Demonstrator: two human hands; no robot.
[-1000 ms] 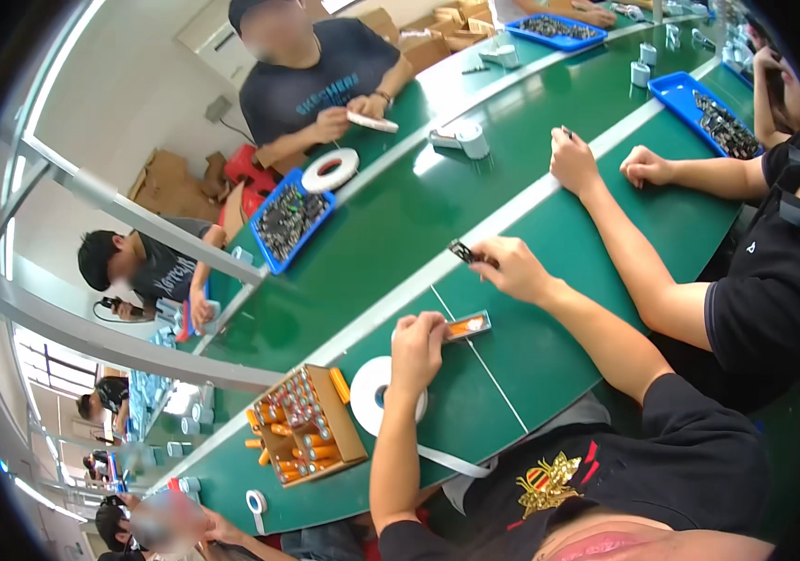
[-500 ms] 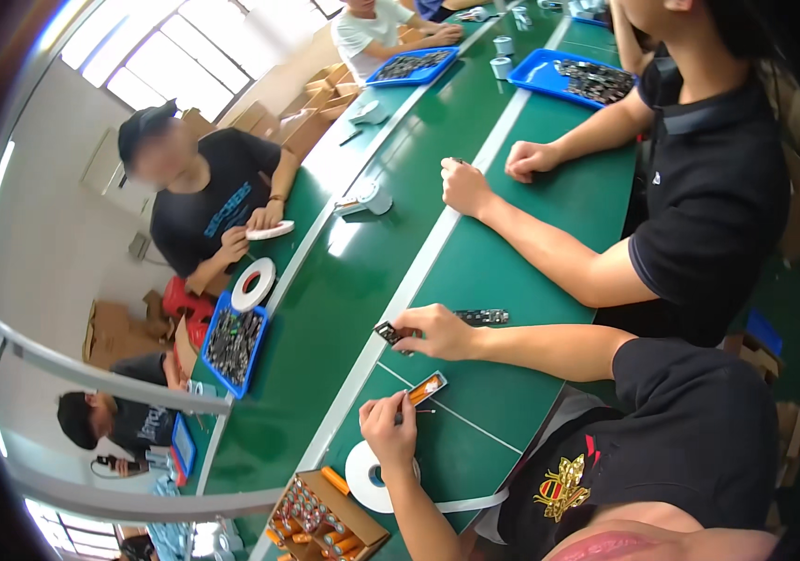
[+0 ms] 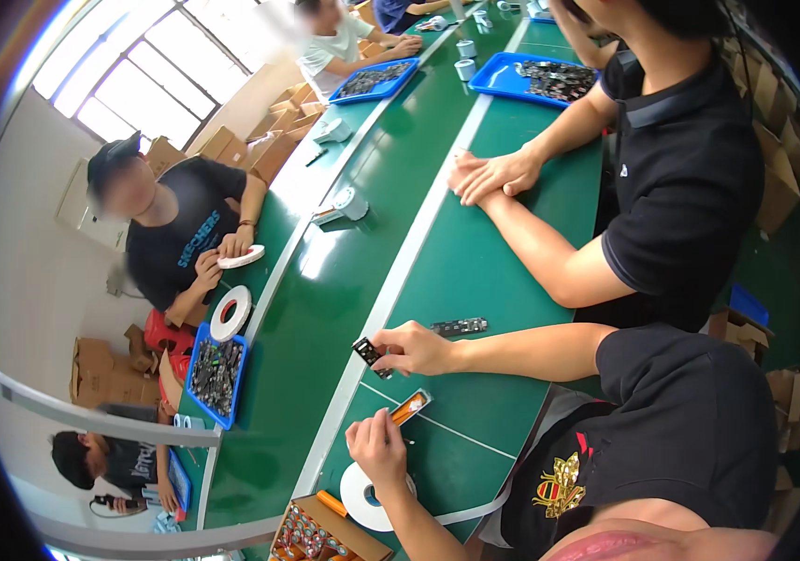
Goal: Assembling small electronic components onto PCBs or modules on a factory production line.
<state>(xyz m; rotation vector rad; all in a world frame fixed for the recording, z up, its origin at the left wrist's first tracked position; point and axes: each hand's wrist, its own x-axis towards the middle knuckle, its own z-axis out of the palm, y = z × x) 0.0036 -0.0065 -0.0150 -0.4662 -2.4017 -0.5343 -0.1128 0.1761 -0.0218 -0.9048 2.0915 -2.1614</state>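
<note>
- L hand point(image 3: 378, 451) is pinching near end of an orange cell in a clear case point(image 3: 411, 408); fingertips are pressing together there, rest of fingers curling. Case is sticking out past fingertips, tilting toward R hand.
- R hand point(image 3: 416, 348) is pinching a blk circuit board point(image 3: 372, 357) btwn thumb & fingers; board is pointing away from palm, hanging over green table point(image 3: 475, 411), near its pale edge strip.
- 2nd blk board point(image 3: 459, 326) is lying flat on table just beyond R wrist, apart from hand.
- White tape roll point(image 3: 357, 494) is lying right beside L wrist, partly hiding under forearm; white strip point(image 3: 465, 512) is running from it toward wearer's body.
- Loose orange cell point(image 3: 331, 503) is lying left of L hand, btwn roll & cardboard box point(image 3: 358, 533); box is holding many upright cells, lower part cut off by pic edge.
- Well beyond R hand, neighbor's hands point(image 3: 503, 176) are resting one over the other; blue tray point(image 3: 503, 75) w/ blk parts is sitting past them.
- Far left of both hands, co-worker opp. is holding a white ring point(image 3: 241, 257); another blue tray point(image 3: 238, 379) is sitting nearby.
</note>
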